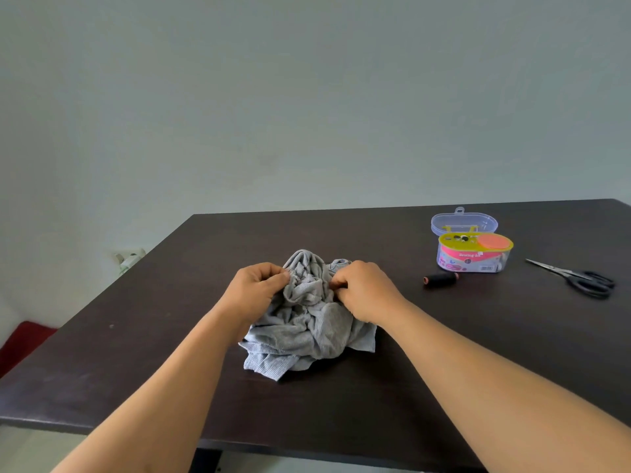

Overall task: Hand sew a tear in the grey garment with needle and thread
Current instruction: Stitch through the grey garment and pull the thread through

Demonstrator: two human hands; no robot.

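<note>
A crumpled grey garment (307, 329) lies in a heap in the middle of the dark table (478, 353). My left hand (254, 290) pinches a raised fold at the garment's upper left. My right hand (365, 290) grips the fabric at its upper right with curled fingers. Between the two hands a line of dark stitching (302, 271) runs along the bunched top edge. I cannot make out a needle; the fingers hide whatever they hold besides cloth.
A spool of black thread (441, 278) lies right of the garment. Behind it stands an open sewing kit box (473, 252) with a clear lid. Black scissors (580, 279) lie at the far right. A wall socket (129, 259) is beyond the table's left edge.
</note>
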